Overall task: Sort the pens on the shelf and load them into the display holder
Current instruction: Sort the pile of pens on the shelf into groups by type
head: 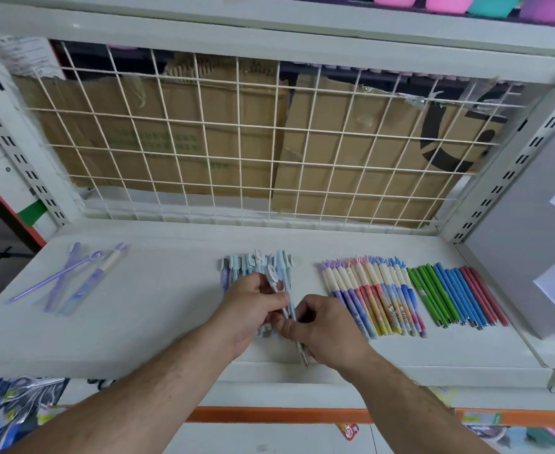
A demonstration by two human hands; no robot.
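Where left grip [253, 306] meets right grip [323, 329], pen [276, 285] crosses

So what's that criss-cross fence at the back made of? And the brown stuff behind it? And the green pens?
The grid looks like metal wire with a cream coating: thin, straight, evenly crossed rods. The brown sheets look like cardboard: matte, creased, torn edges. The green pens are probably plastic: smooth, solid colour.

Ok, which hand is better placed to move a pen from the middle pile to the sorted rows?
Right hand, likely: it pinches a pen and lies next to the sorted rows; the left hand grips the pile, farther off.
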